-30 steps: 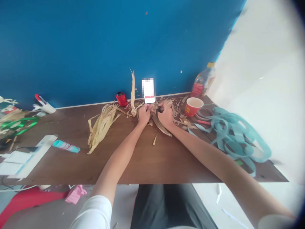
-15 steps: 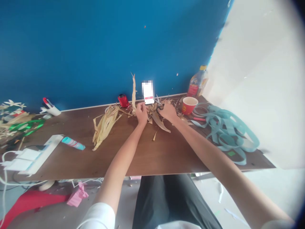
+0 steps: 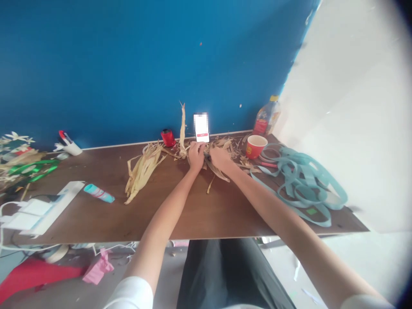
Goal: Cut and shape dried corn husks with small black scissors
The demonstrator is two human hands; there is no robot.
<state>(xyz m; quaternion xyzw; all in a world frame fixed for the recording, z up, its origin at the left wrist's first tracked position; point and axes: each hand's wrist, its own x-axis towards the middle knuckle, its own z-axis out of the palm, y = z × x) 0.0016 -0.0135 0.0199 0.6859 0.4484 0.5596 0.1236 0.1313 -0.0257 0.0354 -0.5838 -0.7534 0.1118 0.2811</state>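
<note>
My left hand (image 3: 196, 157) is closed over the pile of dried corn husk scraps, in front of the upright phone (image 3: 202, 128); whatever its fingers pinch is hidden. Close beside it, my right hand (image 3: 220, 158) is closed round a pair of scissors (image 3: 207, 157), of which only a dark part shows between the hands. A long brown husk piece (image 3: 221, 173) sticks out below the right hand. Loose husk scraps (image 3: 228, 145) lie behind and to the right. Left of my hands, a bundle of pale corn husks (image 3: 143, 171) rests on the table, and a twisted husk (image 3: 183, 131) stands against the wall.
To the right are a red paper cup (image 3: 255, 147), a plastic bottle (image 3: 267, 116) and coiled light-blue ribbon (image 3: 301, 180). A red object (image 3: 168, 137) stands by the wall. Leftward lie a blue tube (image 3: 99, 193), a power strip (image 3: 61, 210) and a white pen cup (image 3: 73, 148).
My right hand has moved left and down, up against my left hand. The scissor blades, seen pointing up before, are now hidden. My left hand has shifted slightly right.
</note>
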